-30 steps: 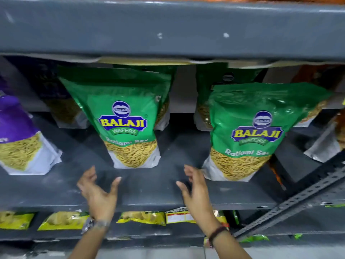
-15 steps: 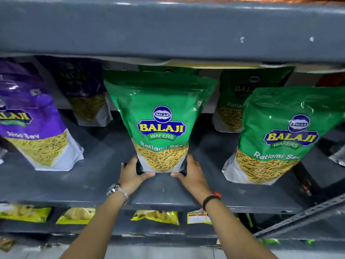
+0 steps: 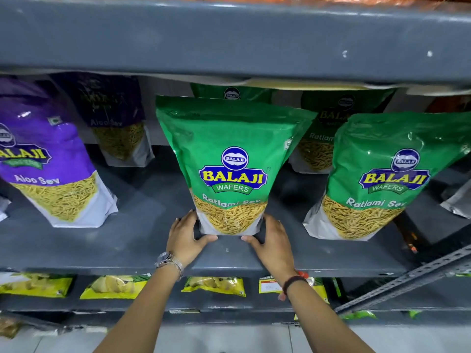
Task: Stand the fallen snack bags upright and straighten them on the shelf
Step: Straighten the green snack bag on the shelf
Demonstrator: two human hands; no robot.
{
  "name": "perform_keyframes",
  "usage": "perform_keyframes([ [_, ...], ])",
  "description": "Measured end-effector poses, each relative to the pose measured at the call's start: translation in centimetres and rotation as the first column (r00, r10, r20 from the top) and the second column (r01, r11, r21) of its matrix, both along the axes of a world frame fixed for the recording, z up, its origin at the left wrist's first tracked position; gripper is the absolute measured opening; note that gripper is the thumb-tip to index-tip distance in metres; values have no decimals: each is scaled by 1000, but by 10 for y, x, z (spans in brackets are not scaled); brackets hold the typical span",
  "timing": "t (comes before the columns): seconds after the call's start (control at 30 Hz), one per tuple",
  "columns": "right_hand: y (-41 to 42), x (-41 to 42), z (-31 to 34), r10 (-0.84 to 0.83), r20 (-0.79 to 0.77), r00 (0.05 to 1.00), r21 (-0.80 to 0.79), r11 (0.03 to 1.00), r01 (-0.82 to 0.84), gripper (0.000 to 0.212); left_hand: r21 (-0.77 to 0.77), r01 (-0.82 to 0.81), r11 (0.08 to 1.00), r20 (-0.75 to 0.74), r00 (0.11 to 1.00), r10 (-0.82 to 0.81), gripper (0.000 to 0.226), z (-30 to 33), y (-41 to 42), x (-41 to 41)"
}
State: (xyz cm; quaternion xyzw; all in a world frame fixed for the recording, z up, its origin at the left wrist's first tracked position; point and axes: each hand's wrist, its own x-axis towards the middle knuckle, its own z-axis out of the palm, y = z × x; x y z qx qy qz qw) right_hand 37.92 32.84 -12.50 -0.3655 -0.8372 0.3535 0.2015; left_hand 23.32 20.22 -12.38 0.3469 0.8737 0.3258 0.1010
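On the grey shelf (image 3: 127, 250), my left hand (image 3: 184, 238) and right hand (image 3: 274, 240) clasp the upright green Ratlami Sev bag (image 3: 230, 161) at its base, one each side.

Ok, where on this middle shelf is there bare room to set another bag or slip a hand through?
Widest bare patch: shelf between the purple Aloo Sev bag and the center green bag held at its base by left hand and right hand. A narrower gap separates it from the right green bag. The front lip is bare. The back row is crowded.
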Motion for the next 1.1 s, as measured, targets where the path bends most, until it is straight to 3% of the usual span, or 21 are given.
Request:
perform_keyframes([
  [0.2,0,1,4,-4,37,999,-10,1000,4,56,27,4,1000,-14,1000,-3,56,0,-2,0],
  [0.97,-2,0,8,7,89,996,-38,999,-4,57,31,-13,999,22,1000,12,72,-8,-4,-1],
  [1.1,-4,6,7,-23,7,1000,-80,997,23,86,76,28,997,74,997,-34,86,-9,-10,-1],
])
